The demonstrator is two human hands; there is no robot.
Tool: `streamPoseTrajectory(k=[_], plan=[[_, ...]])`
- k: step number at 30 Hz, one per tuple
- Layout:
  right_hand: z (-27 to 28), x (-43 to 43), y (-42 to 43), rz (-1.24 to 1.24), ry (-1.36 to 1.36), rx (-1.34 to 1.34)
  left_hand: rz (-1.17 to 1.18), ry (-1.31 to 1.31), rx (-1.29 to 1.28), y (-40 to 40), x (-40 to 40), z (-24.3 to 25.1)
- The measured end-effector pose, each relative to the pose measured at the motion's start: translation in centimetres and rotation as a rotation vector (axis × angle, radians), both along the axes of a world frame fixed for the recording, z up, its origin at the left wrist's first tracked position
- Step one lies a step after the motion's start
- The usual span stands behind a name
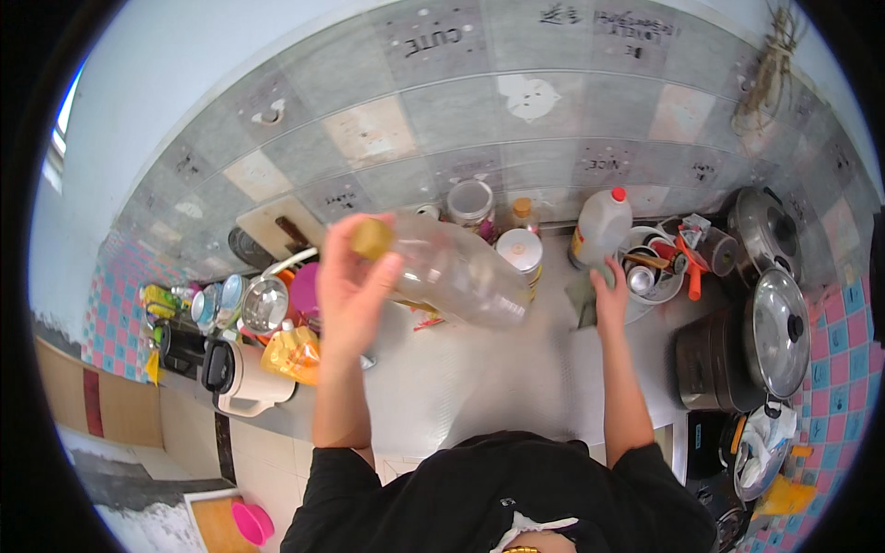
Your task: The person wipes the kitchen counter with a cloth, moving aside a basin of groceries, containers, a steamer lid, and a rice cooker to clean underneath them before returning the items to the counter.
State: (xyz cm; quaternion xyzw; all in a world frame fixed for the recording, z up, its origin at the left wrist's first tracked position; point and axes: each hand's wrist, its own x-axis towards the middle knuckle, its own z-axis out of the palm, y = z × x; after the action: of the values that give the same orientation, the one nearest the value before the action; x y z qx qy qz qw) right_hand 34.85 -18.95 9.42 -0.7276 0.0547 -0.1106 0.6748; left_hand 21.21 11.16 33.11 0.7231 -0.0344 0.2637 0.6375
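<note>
My left hand grips the neck end of a large clear bottle by its yellow-brown cap, holding it tilted above the metal countertop. My right hand holds a grey-green cloth at the counter's back right, just in front of a white plastic jug with a red cap. Behind the clear bottle stand an open clear jar, a small bottle with an orange-brown cap and a jar with a white lid.
Left are a cream kettle-like appliance, an orange pouch, a metal bowl and a cutting board. Right are a white basin of utensils, a dark cooker, a glass lid and a steel pot. Tiled wall behind.
</note>
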Motion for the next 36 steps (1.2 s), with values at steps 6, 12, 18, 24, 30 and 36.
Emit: streamPoseTrajectory(k=[6, 12, 18, 24, 30, 36], plan=[[4.0, 8.7, 1.0, 0.344, 0.468, 0.416, -0.125, 0.023, 0.189, -9.2, 3.1, -0.4], [-0.4, 4.4, 0.3, 0.261, 0.34, -0.031, 0.01, -0.325, 0.088, -11.7, 5.3, 2.7], [-1.3, -3.6, -2.2, 0.236, 0.292, -0.087, 0.012, -0.201, 0.153, -15.7, 14.3, -1.0], [-0.6, -3.4, -2.5, 0.188, 0.271, -0.239, -0.004, -0.15, 0.361, -19.3, 23.6, -14.1], [-1.4, -0.4, -2.3, 0.119, 0.231, -0.264, -0.099, 0.046, 0.364, -20.0, 26.8, -19.6], [-0.6, -0.1, -0.7, 0.211, 0.265, -0.248, -0.088, 0.108, 0.279, -18.7, 23.6, -20.2]])
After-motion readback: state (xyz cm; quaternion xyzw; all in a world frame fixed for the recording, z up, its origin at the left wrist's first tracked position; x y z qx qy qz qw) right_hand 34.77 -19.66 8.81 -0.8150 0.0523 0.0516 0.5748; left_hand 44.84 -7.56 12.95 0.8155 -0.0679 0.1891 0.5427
